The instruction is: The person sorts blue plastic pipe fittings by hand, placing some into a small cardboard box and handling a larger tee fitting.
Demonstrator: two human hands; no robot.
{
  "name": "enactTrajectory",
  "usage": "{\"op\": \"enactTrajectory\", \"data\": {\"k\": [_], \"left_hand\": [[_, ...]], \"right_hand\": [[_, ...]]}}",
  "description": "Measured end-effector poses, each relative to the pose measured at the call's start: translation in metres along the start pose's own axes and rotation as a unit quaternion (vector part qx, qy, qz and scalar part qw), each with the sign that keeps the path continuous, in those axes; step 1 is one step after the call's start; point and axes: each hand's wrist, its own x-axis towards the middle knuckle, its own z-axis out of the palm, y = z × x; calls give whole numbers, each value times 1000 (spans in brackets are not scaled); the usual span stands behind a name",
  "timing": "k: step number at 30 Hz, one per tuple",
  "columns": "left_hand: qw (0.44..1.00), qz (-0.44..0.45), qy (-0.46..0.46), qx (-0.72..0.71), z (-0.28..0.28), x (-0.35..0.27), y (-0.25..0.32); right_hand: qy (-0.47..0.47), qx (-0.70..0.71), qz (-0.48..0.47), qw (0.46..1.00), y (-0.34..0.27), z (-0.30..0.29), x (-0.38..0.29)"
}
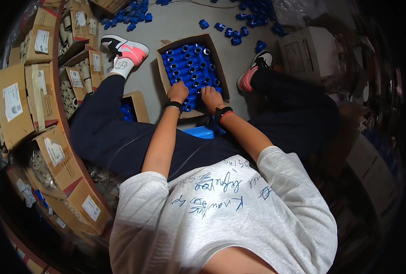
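A cardboard box [226,73] stands on the floor between my feet, its flaps up. Inside are packed rows of blue plastic pipe tee fittings [191,71], many with a dark round opening facing up. My left hand [178,91] is over the near left of the rows, fingers curled down against a fitting. To its right, my right hand [211,99] reaches over the near right side, fingertips touching the fittings there. Fingers and knuckles hide whether either hand grips a piece. Between the hands, more fittings show near the front wall.
Loose blue fittings [236,34] lie on the floor beyond the box, with another pile [129,15] at far left. A small open carton [139,107] sits by my left leg, a blue plastic stool [203,132] below me. Shelved cartons [16,102] line the left; a white carton [305,53] stands right.
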Motion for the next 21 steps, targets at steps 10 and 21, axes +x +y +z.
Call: {"op": "enactTrajectory", "data": {"k": [10, 21], "left_hand": [[999, 20, -31, 28, -3, 0, -1], [1000, 10, -6, 10, 3, -1, -3]], "right_hand": [[-55, -47, -7, 997, -3, 27, 5], [-132, 20, -61, 989, 6, -7, -1]]}}
